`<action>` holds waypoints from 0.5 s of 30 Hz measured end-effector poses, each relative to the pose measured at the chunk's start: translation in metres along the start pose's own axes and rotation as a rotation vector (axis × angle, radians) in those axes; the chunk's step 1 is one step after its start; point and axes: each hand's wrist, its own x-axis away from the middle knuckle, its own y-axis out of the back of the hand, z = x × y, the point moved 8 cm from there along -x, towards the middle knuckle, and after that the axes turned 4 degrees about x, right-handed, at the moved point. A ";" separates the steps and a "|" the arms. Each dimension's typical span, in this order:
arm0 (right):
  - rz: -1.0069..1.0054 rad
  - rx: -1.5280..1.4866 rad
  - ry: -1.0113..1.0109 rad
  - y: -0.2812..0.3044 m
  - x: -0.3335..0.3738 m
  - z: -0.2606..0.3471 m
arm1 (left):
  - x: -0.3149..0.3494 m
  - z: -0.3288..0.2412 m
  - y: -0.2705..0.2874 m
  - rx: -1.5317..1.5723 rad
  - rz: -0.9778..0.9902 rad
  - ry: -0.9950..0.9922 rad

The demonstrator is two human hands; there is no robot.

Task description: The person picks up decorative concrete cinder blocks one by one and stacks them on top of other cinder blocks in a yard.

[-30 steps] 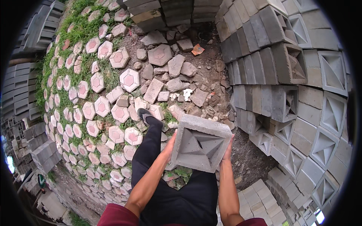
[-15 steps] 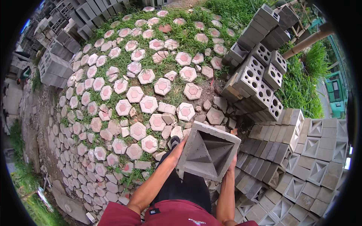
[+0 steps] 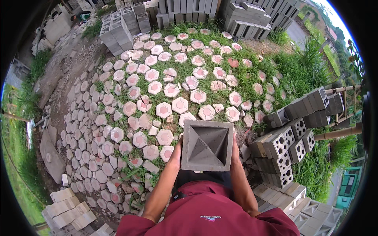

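A grey square block [image 3: 207, 145] with a pyramid hollow sits at chest height, the left hand [image 3: 178, 146] and right hand [image 3: 235, 144] clamped on its sides. Hexagonal pavers [image 3: 173, 92] spread ahead; stacked blocks [image 3: 293, 133] crowd the right.

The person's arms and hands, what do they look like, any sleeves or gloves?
Both forearms are bare, with short dark-red sleeves ending above the elbows. The left hand and right hand show little, but no gloves, watch or bands are visible. The shirt carries a small printed mark.
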 end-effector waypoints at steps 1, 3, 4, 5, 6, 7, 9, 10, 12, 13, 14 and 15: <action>-0.001 0.083 -0.072 -0.019 -0.003 0.008 | -0.009 -0.002 0.014 0.059 0.001 -0.029; 0.034 0.223 -0.113 -0.052 -0.014 0.029 | -0.030 -0.004 0.041 0.144 -0.071 -0.097; 0.047 0.291 -0.119 -0.061 -0.026 0.041 | -0.038 -0.011 0.036 0.181 -0.096 -0.129; 0.129 0.261 -0.071 -0.067 -0.049 0.047 | -0.046 -0.019 0.029 0.218 -0.096 -0.186; 0.122 0.347 -0.061 -0.080 -0.052 0.068 | -0.060 -0.023 0.020 0.249 -0.085 -0.198; 0.175 0.372 -0.056 -0.076 -0.081 0.075 | -0.075 -0.029 0.011 0.276 -0.071 -0.206; 0.226 0.427 -0.078 -0.067 -0.137 0.087 | -0.107 -0.040 -0.005 0.315 -0.090 -0.218; 0.245 0.449 -0.094 -0.087 -0.149 0.099 | -0.120 -0.056 -0.008 0.328 -0.099 -0.283; 0.256 0.524 0.010 -0.104 -0.168 0.132 | -0.132 -0.070 -0.030 0.356 -0.117 -0.329; 0.263 0.503 -0.035 -0.104 -0.184 0.146 | -0.140 -0.079 -0.052 0.357 -0.081 -0.287; 0.270 0.482 -0.080 -0.103 -0.199 0.161 | -0.155 -0.082 -0.065 0.361 -0.083 -0.282; 0.310 0.483 -0.052 -0.116 -0.201 0.174 | -0.160 -0.092 -0.069 0.364 -0.106 -0.302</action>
